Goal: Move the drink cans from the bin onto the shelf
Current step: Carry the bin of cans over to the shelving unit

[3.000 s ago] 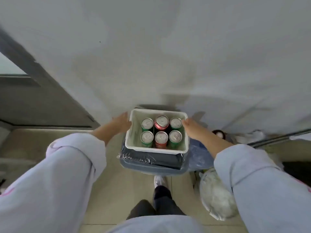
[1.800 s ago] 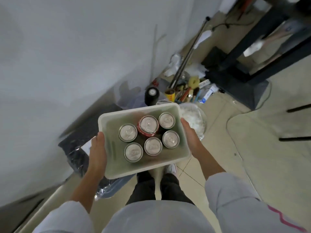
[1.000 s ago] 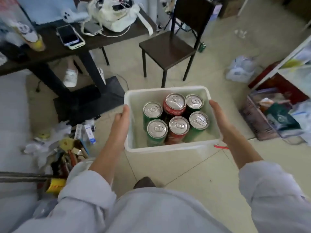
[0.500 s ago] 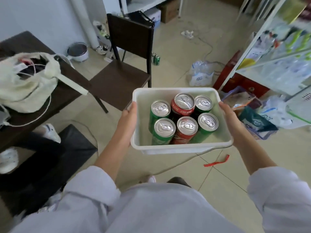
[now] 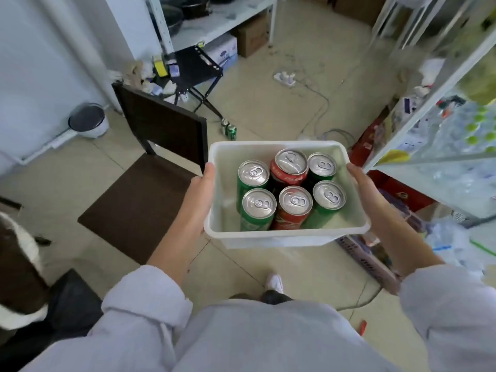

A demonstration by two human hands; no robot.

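Chair (image 5: 139,200): dark, on the floor at far left, clear of the load. Left hand (image 5: 197,202): closed on the left wall of the bin (image 5: 284,238), thumb hooked over the rim, fingers hidden beneath. Bin: white plastic tub, held level in the air in front of the person, above the floor; thin-walled by its look, so likely to flex somewhat under load, and best carried as now, one hand on each short side. Cans, six, upright, packed touching in two rows of three, unopened with tabs flat: far row, green can (image 5: 252,175), red can (image 5: 290,167), green can (image 5: 321,167); near row, green can (image 5: 257,210), red can (image 5: 294,206), green can (image 5: 328,200). Judged full, so each fairly heavy for its size, stiff while sealed, smooth-sided and possibly slippery; dents if dropped. Take hold round the upper body with thumb opposite fingers; the outer cans offer free sides, the middle ones are hemmed in by neighbours. Bare floor of the bin at left lets the group slide if tilted. Right hand (image 5: 366,194): closed on the right wall, thumb on the rim, fingers out of sight below. Shelf (image 5: 429,106): white frame at far right, just beside the bin, its tiers already crowded with blurred packaged goods; free space for cans cannot be made out.
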